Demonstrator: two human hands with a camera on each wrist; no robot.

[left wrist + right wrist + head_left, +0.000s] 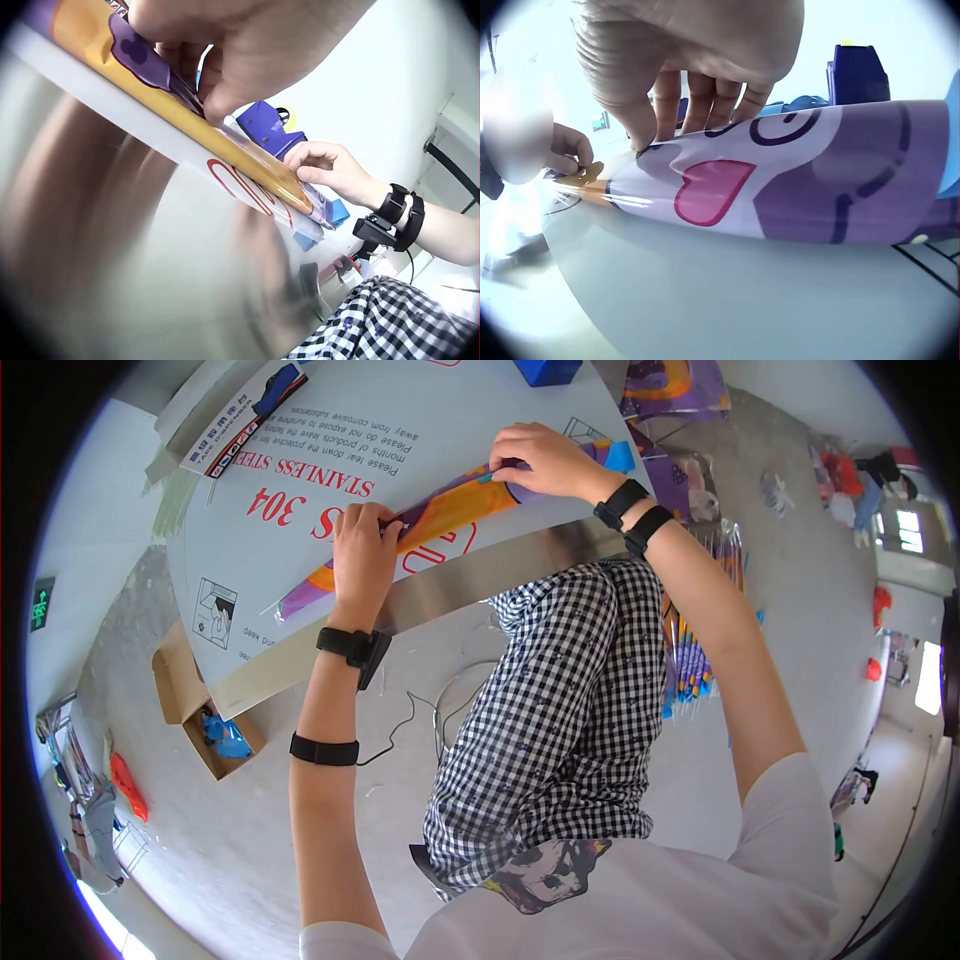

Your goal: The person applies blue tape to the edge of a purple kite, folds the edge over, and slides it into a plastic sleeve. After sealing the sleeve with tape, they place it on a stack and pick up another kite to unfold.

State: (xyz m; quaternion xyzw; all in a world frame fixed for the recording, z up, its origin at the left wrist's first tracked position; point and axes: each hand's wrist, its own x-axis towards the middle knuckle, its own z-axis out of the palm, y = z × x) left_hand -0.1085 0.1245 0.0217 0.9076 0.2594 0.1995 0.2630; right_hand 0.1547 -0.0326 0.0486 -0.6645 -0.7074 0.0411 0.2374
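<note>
A long, tapering bundle of printed plastic film (pixel 455 508), purple and orange and glossy, lies slantwise along the near side of the table. My left hand (pixel 362 555) pinches it toward its narrow left end; in the left wrist view a dark purple flap (pixel 141 56) shows by those fingers. Nearer the wide end, my right hand (pixel 545 460) grips the upper edge. From the right wrist, the thumb sits at that edge with the fingers behind it, above a pink heart print (pixel 712 193). Light blue material (pixel 620 457) shows at the wide end.
The steel table (pixel 440 590) bears a printed protective sheet. A blue tape dispenser (pixel 548 370) and its carton (pixel 240 420) stand at the far side. Similar printed packs (pixel 690 660) hang or lie at the right. On the floor are an open cardboard box (pixel 175 685) and a cable (pixel 437 705).
</note>
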